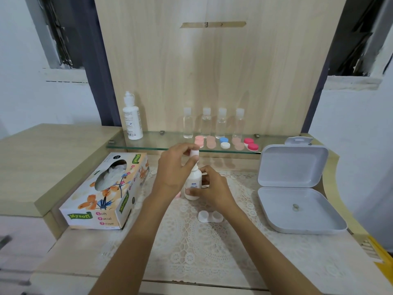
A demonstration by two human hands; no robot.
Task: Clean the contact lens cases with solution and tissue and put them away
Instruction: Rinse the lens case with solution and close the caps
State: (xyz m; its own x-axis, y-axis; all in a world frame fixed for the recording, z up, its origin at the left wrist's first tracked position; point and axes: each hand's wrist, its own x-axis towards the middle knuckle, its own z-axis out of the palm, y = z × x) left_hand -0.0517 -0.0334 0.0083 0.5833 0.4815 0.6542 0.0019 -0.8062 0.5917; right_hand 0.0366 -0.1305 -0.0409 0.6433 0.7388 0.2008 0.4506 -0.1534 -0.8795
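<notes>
Count check: 1 small bottle (pixel 192 184) stands upright mid-desk on the lace mat (pixel 191 248). The right hand (pixel 212 188) grips it, fingers and thumb curled round the body. The left hand (pixel 176 165) pinches 1 white cap (pixel 194 154) between thumb and fingertips, just above the bottle's nozzle. 1 clear case (pixel 210 216) lies on the mat just in front of the bottle, near the right wrist, touched by neither hand; both its wells face up with no lids on. A bit of something pink (pixel 178 195) shows behind the left wrist, too hidden to tell what. 1 tissue box (pixel 106 190) lies left of the mat, with tissue showing in the slot. 1 grey box (pixel 293 188) sits on the right with its lid standing open, and 1 small item (pixel 295 207) lies in its base (too small to tell). The glass shelf (pixel 148 143) at the back carries 1 big bottle (pixel 131 118) at the left, then 4 clear bottles (pixel 213 122) in a row. In front of them are 5 shelf cases (pixel 224 143); left to right these are pink, peach, blue/white, peach, red. That makes 6 cases plainly seen in total, 5 of them on the shelf and 1 on the mat.
</notes>
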